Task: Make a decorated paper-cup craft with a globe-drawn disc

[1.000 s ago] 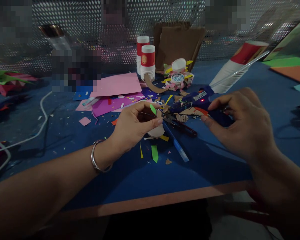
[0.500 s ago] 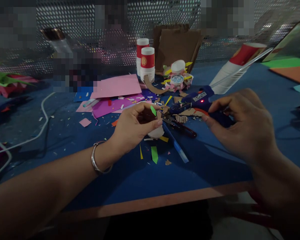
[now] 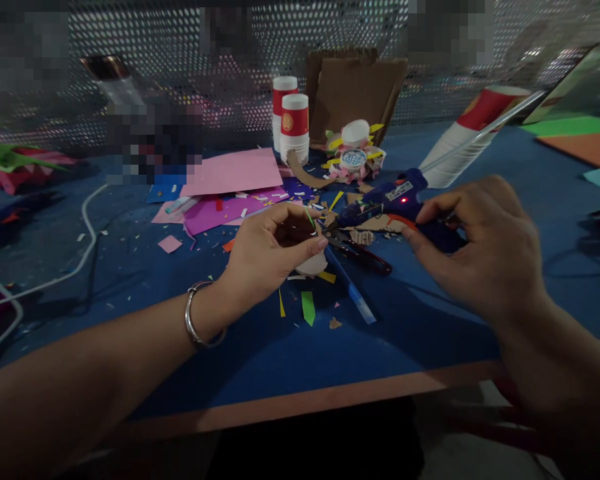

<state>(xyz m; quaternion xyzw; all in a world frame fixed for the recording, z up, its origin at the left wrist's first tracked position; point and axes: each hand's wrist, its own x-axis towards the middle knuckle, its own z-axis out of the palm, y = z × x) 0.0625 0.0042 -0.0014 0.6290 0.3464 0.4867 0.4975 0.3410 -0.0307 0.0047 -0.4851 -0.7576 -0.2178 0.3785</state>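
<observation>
My right hand (image 3: 490,253) is wrapped around the handle of a dark blue glue gun (image 3: 397,193), its small red light lit. The gun's nozzle points left, close to the fingertips of my left hand (image 3: 273,253). Between thumb and fingers, that hand pinches a small brown cardboard piece (image 3: 319,230) with a thin green paper piece (image 3: 310,219) at it, seen edge-on. Below the nozzle lie dark-handled pliers (image 3: 370,257) and a blue pen (image 3: 353,290). A white round piece (image 3: 313,265) lies under my left fingers, partly hidden.
Stacked paper cups (image 3: 295,127) and a cardboard sheet (image 3: 355,100) stand at the back, near a decorated cup craft (image 3: 355,157). Another cup stack (image 3: 460,143) leans at right. Pink paper (image 3: 235,172), paper scraps and a white cable (image 3: 87,227) lie on the blue table.
The green paper piece at my left fingertips has turned from showing its face to nearly edge-on. The glue gun and both hands have barely moved.
</observation>
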